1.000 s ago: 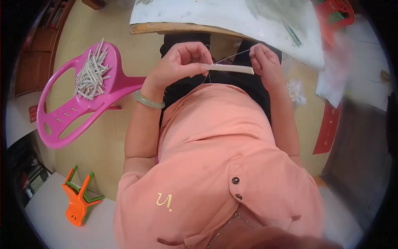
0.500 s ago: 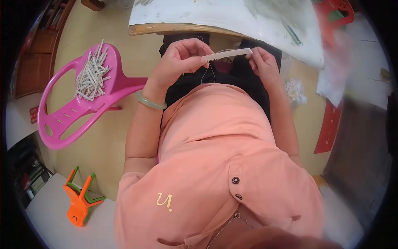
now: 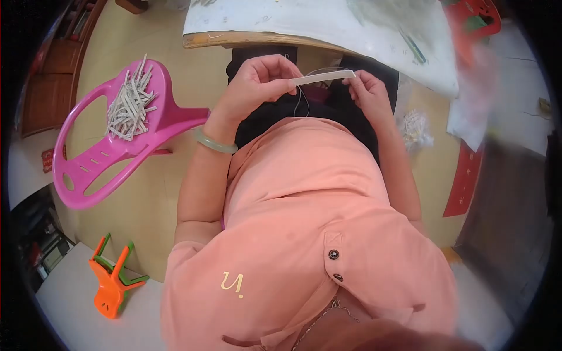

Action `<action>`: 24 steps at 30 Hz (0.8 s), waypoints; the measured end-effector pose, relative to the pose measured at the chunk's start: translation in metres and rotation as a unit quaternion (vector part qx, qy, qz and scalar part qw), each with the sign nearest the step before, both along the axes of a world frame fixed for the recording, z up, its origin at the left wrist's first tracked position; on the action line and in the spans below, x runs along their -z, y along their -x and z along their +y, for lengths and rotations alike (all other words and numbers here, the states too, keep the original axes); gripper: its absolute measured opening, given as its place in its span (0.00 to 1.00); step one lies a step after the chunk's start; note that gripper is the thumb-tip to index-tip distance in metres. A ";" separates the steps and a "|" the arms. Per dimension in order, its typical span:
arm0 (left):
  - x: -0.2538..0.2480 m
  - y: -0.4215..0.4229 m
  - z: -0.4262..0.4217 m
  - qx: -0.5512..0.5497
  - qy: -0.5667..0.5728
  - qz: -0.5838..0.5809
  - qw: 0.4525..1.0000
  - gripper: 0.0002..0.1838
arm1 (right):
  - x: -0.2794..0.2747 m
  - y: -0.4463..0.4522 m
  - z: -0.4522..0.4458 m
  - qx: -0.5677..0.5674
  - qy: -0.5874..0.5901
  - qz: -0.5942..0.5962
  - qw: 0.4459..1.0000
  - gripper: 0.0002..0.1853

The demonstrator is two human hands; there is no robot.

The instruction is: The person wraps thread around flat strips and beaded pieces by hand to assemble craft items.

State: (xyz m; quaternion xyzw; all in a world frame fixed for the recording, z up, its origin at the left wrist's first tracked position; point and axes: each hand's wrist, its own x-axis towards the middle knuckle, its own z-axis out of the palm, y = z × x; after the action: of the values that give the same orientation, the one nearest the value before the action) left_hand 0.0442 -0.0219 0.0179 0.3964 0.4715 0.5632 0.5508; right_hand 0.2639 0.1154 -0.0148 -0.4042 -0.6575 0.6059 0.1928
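A: Hands first. Left hand?
B: Left hand (image 3: 257, 81): thumb and fingers (image 3: 278, 88) pinched closed on the left end of a white strip (image 3: 325, 76).
A: Right?
B: Right hand (image 3: 370, 93): fingers bent, nearly together, at the strip's other end. Looks like touching; can't tell if they grip it.
A: Strip position?
B: Between the two hands, above the dark trousers (image 3: 269, 111), just short of the worktop (image 3: 263, 23) edge. Right end tilts slightly up.
A: Anything attached?
B: Thin thread (image 3: 307, 105) hangs in a loop under the strip, near the left fingers. Can't tell where it's fixed.
A: Containers?
B: Right side, on the floor (image 3: 170, 234): what looks like a clear bag (image 3: 429, 141) with a clump of small white pieces (image 3: 414, 124) in it. Too small to tell what they are.
A: Other holders?
B: Pink chair (image 3: 163, 82), left. Not really a container, but its seat carries a loose heap of pale strips (image 3: 130, 102), crisscrossed, some with dark marks.
A: Top right?
B: Red plastic seat (image 3: 492, 23), something green showing at its opening. Can't tell if that's inside or behind.
A: Left edge?
B: Dark shelf (image 3: 50, 234) with boxy items; too blurred to name.
A: Worktop load?
B: White cover, plus a thin green pen-like thing (image 3: 413, 48) near the right side.
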 end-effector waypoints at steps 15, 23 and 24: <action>0.006 0.003 0.001 -0.007 -0.003 -0.013 1.000 0.06 | -0.002 -0.006 0.012 0.046 0.054 0.080 0.994 0.13; 0.007 0.003 0.002 -0.015 0.001 -0.007 1.000 0.07 | 0.000 -0.005 0.013 0.051 0.036 0.063 0.996 0.13; 0.007 0.003 0.002 -0.015 0.001 -0.007 1.000 0.07 | 0.000 -0.005 0.013 0.052 0.039 0.064 0.996 0.12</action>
State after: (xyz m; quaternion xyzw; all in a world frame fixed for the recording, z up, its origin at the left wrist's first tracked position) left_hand 0.0411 -0.0203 0.0110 0.3850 0.4741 0.5738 0.5457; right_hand 0.2693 0.1286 -0.0152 -0.4053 -0.5981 0.6446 0.2499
